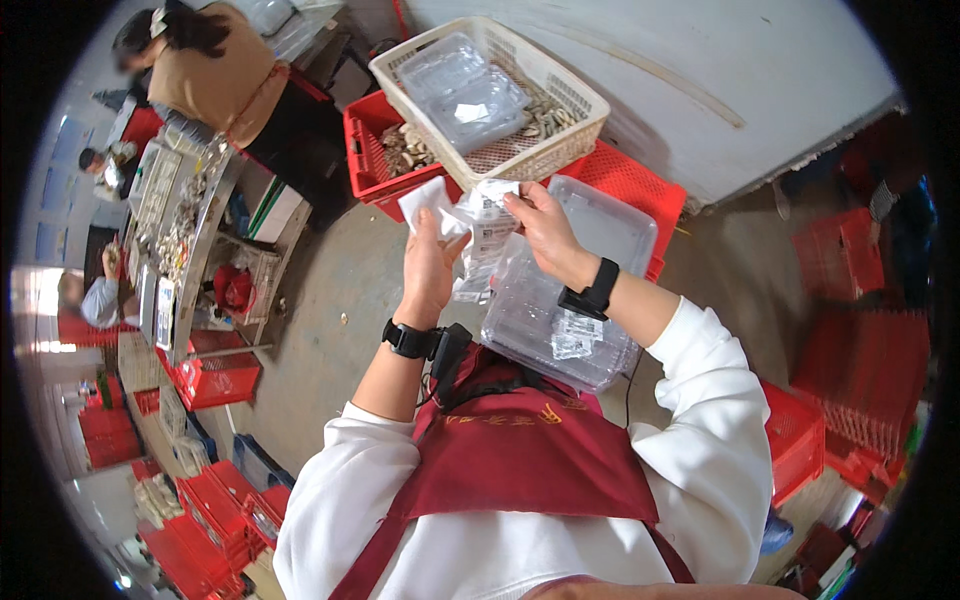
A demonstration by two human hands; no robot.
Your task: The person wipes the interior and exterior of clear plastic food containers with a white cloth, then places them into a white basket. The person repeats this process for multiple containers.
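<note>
My left hand [429, 262] holds white paper [431, 210] between thumb and fingers. A strip of printed labels [487, 244] hangs between the hands, its upper end pinched in my right hand [546, 225]. Below and right of the hands are clear plastic trays [517, 322], close to my apron, with several printed labels [576, 334] on them. Another clear plastic tray [607, 217] lies just beyond, over a red crate [637, 180]. Farther out, a cream plastic basket [555, 154] holds clear plastic boxes [472, 97], a white paper piece and what look like mushrooms [553, 120].
A red crate [364, 154] with mushroom-like pieces stands partly under the cream basket. To the left, a person [217, 75] bends at a metal worktable [206, 217] bearing loose pieces. A wall [675, 67] rises behind the basket. Red crates [855, 375] are stacked at the right.
</note>
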